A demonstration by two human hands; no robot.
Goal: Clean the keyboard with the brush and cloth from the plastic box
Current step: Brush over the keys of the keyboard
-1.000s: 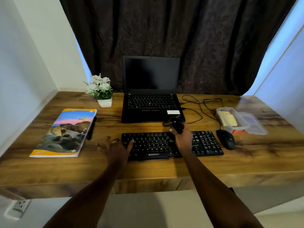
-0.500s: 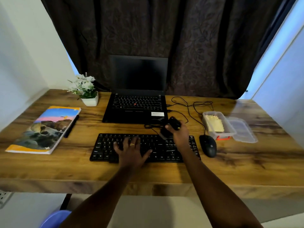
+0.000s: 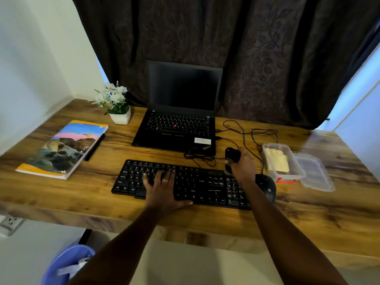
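Two things have changed in the last second: the left hand [image 3: 164, 189] has come off the desk edge and now lies flat on the keyboard [image 3: 185, 185], fingers spread over the left-centre keys with the thumb at the front row, and the right hand [image 3: 240, 164] has carried the brush [image 3: 232, 156] from the middle of the board out to its back right edge. That fist is closed round the dark brush, the handle end standing up out of the top of the grip and the working end pointing down from it onto the keys by the number pad; whether bristles actually touch the keys I cannot tell, as the lower end is blurred and partly hidden by the fingers.

Just to the outer side of the grip sits the open plastic box [image 3: 282, 161], the yellow cloth [image 3: 278, 160] still inside it, its lid [image 3: 314, 171] lying beyond. The mouse [image 3: 266, 187] is just below and outward of the fist, close by the wrist, and the cable [image 3: 246, 136] loops behind the knuckles.

As I read it, the keyboard is now pinned for firmer strokes and brushing has reached the right end, so the brush pass looks well along while the wiping is not yet begun. The cable and mouse near the grip could snag a sweep
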